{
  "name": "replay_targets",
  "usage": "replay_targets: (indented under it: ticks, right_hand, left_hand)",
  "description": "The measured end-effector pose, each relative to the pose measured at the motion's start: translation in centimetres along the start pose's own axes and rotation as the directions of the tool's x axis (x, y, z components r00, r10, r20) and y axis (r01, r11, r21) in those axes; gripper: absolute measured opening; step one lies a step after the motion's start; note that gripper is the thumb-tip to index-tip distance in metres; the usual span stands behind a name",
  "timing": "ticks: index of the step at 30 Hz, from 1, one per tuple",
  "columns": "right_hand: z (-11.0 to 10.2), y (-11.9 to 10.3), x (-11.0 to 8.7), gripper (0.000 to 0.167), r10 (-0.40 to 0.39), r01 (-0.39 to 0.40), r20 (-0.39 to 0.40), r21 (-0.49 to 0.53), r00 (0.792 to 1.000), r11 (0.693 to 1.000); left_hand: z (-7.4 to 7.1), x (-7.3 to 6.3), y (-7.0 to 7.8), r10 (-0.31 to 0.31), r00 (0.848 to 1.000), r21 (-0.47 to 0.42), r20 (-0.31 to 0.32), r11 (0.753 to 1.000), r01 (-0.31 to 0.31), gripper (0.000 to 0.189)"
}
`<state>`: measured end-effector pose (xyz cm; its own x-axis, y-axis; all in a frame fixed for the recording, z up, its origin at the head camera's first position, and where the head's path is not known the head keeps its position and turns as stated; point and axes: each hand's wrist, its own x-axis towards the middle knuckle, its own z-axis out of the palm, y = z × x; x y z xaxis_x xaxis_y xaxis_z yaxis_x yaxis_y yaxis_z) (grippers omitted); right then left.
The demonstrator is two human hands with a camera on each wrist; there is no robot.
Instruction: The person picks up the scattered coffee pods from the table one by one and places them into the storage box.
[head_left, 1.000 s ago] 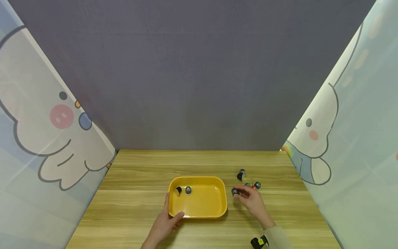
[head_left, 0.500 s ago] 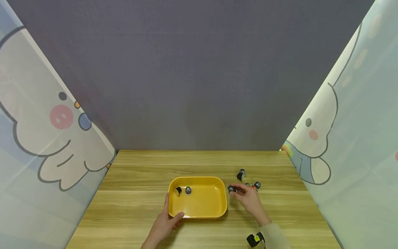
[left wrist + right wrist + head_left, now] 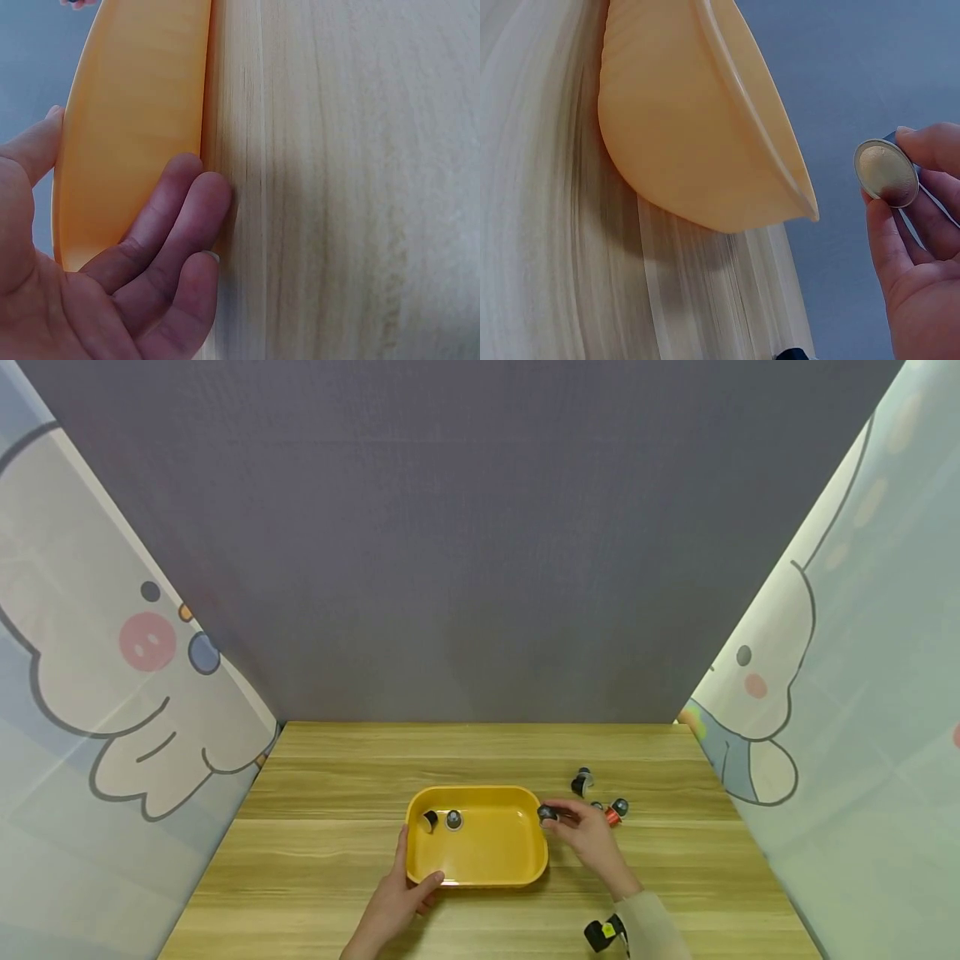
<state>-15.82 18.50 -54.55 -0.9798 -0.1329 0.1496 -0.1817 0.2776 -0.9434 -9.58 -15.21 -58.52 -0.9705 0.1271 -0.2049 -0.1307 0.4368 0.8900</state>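
A shallow yellow tray [image 3: 480, 883] sits on the table, with two coffee capsules, one upright [image 3: 453, 820] and one on its side [image 3: 430, 820], in its left part. My left hand [image 3: 395, 897] holds the tray's front left corner. In the left wrist view the thumb is at the rim and the fingers [image 3: 176, 217] lie against the outer wall. Between thumb and fingertips, my right hand [image 3: 592, 843] pinches a dark coffee capsule [image 3: 547, 814] by the tray's right rim. Its silvery foil lid [image 3: 887, 174] faces the right wrist camera, raised above the table.
Right of the tray lie several more capsules: a black one [image 3: 579, 786], a red one [image 3: 612, 817] and a dark grey one [image 3: 620, 807] among them. A grey panel [image 3: 480, 568] rises at the table's back edge, with printed cloths on both sides.
My right hand has moved left with the capsule, from beside the tray to its right rim. The red capsule now shows more fully. The left hand and the tray stay in place.
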Motion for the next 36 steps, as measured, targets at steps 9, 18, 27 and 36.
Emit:
replay_targets:
  ticks: [9, 18, 27, 36]
  right_hand:
    - [0.6, -0.3, 0.7, 0.034, -0.042, 0.041, 0.066, 0.016, 0.997, 0.999]
    - [1.4, -0.8, 1.6, 0.035, -0.105, 0.099, 0.119, 0.058, 0.987, 0.993]
    - [2.3, -1.6, 2.3, 0.035, -0.052, 0.055, 0.133, -0.02, 0.99, 0.998]
    - [3.5, -2.9, 4.0, 0.032, -0.013, 0.029, 0.168, -0.091, 0.986, 0.995]
  left_hand:
    - [-0.1, 0.0, 0.0, 0.003, 1.0, 0.01, 0.002, 1.0, -0.003, 0.104]
    - [-0.1, 0.0, 0.0, 0.003, 1.0, 0.01, 0.006, 1.0, -0.003, 0.104]
    - [0.0, 0.1, -0.3, -0.001, 1.0, 0.034, 0.015, 0.999, 0.0, 0.104]
    - [-0.2, -0.1, 0.0, 0.012, 1.0, 0.017, 0.016, 1.0, -0.012, 0.104]
